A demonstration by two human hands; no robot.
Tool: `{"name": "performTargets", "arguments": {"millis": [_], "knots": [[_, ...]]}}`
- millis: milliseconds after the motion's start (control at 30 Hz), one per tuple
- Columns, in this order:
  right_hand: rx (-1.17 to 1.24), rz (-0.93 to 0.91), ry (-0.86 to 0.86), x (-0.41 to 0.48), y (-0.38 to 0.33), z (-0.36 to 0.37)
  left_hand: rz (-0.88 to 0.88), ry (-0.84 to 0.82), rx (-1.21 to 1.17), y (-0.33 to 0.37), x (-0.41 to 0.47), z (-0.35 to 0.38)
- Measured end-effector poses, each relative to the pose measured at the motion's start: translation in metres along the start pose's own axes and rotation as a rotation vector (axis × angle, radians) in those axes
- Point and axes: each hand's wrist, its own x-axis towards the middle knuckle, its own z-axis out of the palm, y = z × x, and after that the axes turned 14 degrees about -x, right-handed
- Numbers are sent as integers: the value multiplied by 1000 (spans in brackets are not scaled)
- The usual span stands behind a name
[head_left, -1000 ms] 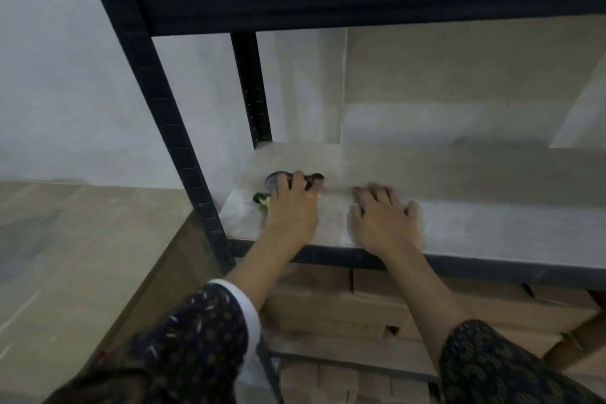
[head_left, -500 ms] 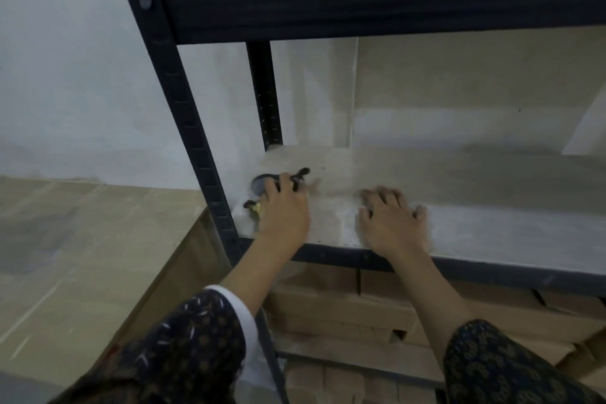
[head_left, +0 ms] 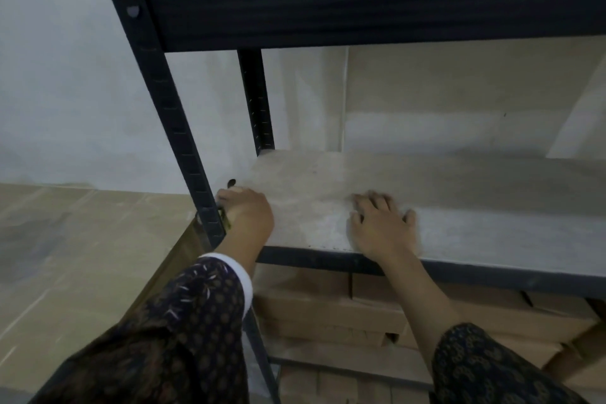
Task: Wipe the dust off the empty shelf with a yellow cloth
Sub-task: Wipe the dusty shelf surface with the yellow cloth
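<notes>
The empty shelf board [head_left: 459, 200] is pale, dusty and framed in dark metal. My left hand [head_left: 244, 216] rests at the board's left front corner, against the front upright post [head_left: 183, 141]. Its fingers are curled over a small dark and yellow-green object [head_left: 227, 222]. Only a yellow-green sliver at the palm and a dark tip beyond the fingers show, so I cannot tell whether it is the cloth. My right hand [head_left: 382, 226] lies flat on the board near the front edge, fingers spread, holding nothing.
A dark beam [head_left: 360, 3] of the shelf above hangs overhead, with dark bags on it. Stacked cardboard boxes [head_left: 328, 308] fill the level below. A rear post [head_left: 257, 102] stands at the back left corner. A wall is behind, and tan floor to the left.
My left hand has slid left along the board with the dark and yellow-green object, from near the middle-left to the corner by the post. My right hand stays flat in place.
</notes>
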Motion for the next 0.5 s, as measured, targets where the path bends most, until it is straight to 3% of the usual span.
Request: {"name": "performTargets", "arguments": {"millis": [133,200,333,400,500], "knots": [[4,-10,0,-1,1,-2,-29,-15,-32,-1,5,-13],[3,-7,3,0,2,-2,-15,60,-63,3,4,-16],[3,11,15,2,2,0,364,361,-296,36,-15,-3],[-4,23,25,4,1,0,542,316,-370,54,-28,8],[-15,27,32,5,1,1,503,293,-324,54,-23,14]]}}
